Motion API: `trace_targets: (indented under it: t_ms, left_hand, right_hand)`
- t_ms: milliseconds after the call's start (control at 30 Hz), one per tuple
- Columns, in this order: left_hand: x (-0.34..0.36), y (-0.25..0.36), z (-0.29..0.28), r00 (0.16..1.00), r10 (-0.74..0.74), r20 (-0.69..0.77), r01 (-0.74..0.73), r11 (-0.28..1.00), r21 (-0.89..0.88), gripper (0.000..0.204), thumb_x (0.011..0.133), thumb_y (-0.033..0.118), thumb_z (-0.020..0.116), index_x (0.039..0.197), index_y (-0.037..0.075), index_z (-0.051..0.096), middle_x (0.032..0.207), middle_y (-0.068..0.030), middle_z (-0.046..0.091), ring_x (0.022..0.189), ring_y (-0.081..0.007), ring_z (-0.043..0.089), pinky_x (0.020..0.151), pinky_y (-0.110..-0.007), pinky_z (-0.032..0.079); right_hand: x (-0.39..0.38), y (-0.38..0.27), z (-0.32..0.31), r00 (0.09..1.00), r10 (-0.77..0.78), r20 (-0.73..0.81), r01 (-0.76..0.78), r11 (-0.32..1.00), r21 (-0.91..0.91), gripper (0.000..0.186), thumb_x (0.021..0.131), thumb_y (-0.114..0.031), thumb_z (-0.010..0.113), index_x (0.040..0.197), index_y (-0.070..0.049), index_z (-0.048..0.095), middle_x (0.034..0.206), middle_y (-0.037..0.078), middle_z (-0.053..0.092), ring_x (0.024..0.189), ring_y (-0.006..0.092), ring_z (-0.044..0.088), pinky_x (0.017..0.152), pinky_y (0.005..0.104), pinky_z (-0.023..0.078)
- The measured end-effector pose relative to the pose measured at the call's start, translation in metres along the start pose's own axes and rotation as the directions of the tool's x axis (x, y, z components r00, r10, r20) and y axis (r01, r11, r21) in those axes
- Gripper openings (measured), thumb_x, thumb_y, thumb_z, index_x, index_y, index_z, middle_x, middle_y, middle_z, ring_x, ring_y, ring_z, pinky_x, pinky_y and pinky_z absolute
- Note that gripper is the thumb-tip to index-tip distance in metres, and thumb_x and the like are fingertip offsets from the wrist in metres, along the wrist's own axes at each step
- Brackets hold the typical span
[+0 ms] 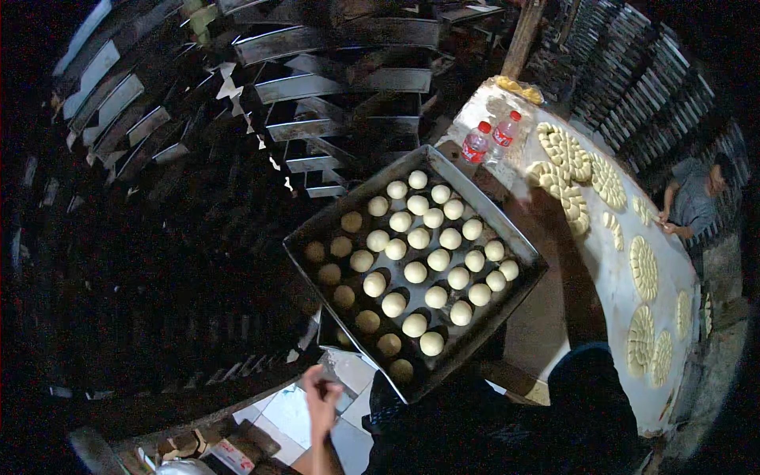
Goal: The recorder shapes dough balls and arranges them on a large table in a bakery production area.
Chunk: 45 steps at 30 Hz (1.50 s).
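A square dark metal tray (483,214) with rows of round pale dough balls (415,272) sits tilted across the middle of the view. My left hand (321,396) is below the tray's near left edge, apart from it, with its fingers loosely bent and spread and nothing visible in them. My right arm reaches past the tray's right side over the table. In shadow near coiled rows of cut dough pieces (560,190) is my right hand (542,207); its fingers are too dark to make out.
More dough coils (644,267) lie along a pale worktable (613,317). Two red-capped clear bottles (476,142) stand at its far left corner, near something yellow (518,89). Another person (693,198) works at the table's right side. Stacked trays or racks (340,83) fill the back left.
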<state>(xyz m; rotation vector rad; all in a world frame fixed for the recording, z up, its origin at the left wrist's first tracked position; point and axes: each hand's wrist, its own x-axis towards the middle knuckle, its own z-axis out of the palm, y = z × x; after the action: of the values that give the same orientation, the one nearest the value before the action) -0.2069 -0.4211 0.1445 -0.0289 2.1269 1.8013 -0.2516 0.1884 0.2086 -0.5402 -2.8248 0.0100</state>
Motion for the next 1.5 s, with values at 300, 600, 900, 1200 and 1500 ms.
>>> trace_targets:
  t_ms: [300, 600, 900, 1200, 1500]
  left_hand:
    - [-0.059, -0.014, 0.128, 0.960, -0.229, -0.163, 0.127, 0.870, -0.476, 0.074, 0.077, 0.000, 0.051, 0.142, 0.006, 0.016, 0.132, -0.0129, 0.041, 0.114, -0.0241, 0.045, 0.098, -0.036, 0.035]
    - [-0.123, 0.014, 0.088, 0.909, 0.164, -0.382, -0.273, 0.929, -0.251, 0.058, 0.086, 0.041, 0.044, 0.128, 0.001, 0.041, 0.109, -0.0135, 0.056, 0.095, -0.0232, 0.055, 0.085, -0.039, 0.045]
    - [-0.023, 0.191, 0.196, 0.736, 0.645, -0.204, -0.672, 0.732, -0.111, 0.083, 0.074, 0.038, 0.068, 0.136, 0.002, 0.028, 0.123, -0.0114, 0.045, 0.108, -0.0239, 0.048, 0.090, -0.038, 0.040]
    - [-0.011, 0.000, 0.110, 0.643, 0.597, -0.480, -0.521, 0.800, 0.297, 0.075, 0.079, 0.019, 0.068, 0.137, 0.001, 0.024, 0.128, -0.0130, 0.039, 0.113, -0.0239, 0.043, 0.092, -0.036, 0.036]
    - [-0.106, -0.075, 0.062, 0.707, 0.522, -0.478, 0.108, 0.588, 0.801, 0.034, 0.083, 0.020, 0.062, 0.107, -0.002, 0.053, 0.094, -0.0127, 0.057, 0.084, -0.0225, 0.053, 0.072, -0.036, 0.047]
  right_hand:
    - [-0.080, 0.001, 0.019, 0.465, -0.198, 0.863, -0.832, 0.233, 0.503, 0.035, 0.078, -0.026, 0.061, 0.104, -0.001, 0.061, 0.106, 0.008, 0.060, 0.105, 0.0179, 0.052, 0.093, 0.0309, 0.038]
    - [-0.208, 0.032, -0.071, 0.670, -0.328, 0.666, -0.685, 0.072, 0.725, 0.023, 0.071, -0.019, 0.061, 0.091, -0.007, 0.057, 0.071, 0.005, 0.060, 0.063, 0.0145, 0.057, 0.059, 0.0300, 0.045]
    - [-0.243, 0.143, -0.038, 0.948, 0.307, 0.080, -0.244, 0.543, 0.803, 0.043, 0.075, -0.021, 0.064, 0.115, -0.007, 0.056, 0.081, 0.005, 0.063, 0.061, 0.0170, 0.059, 0.056, 0.0328, 0.048]
    - [-0.006, 0.293, -0.033, 0.777, 0.442, -0.448, 0.244, 0.445, 0.862, 0.024, 0.079, -0.026, 0.060, 0.099, -0.012, 0.058, 0.076, 0.001, 0.057, 0.059, 0.0214, 0.055, 0.059, 0.0336, 0.049]
    - [0.194, 0.244, 0.036, 0.720, 0.622, 0.306, 0.039, -0.477, 0.878, 0.016, 0.059, -0.027, 0.059, 0.068, -0.016, 0.053, 0.071, 0.002, 0.050, 0.062, 0.0184, 0.047, 0.062, 0.0322, 0.041]
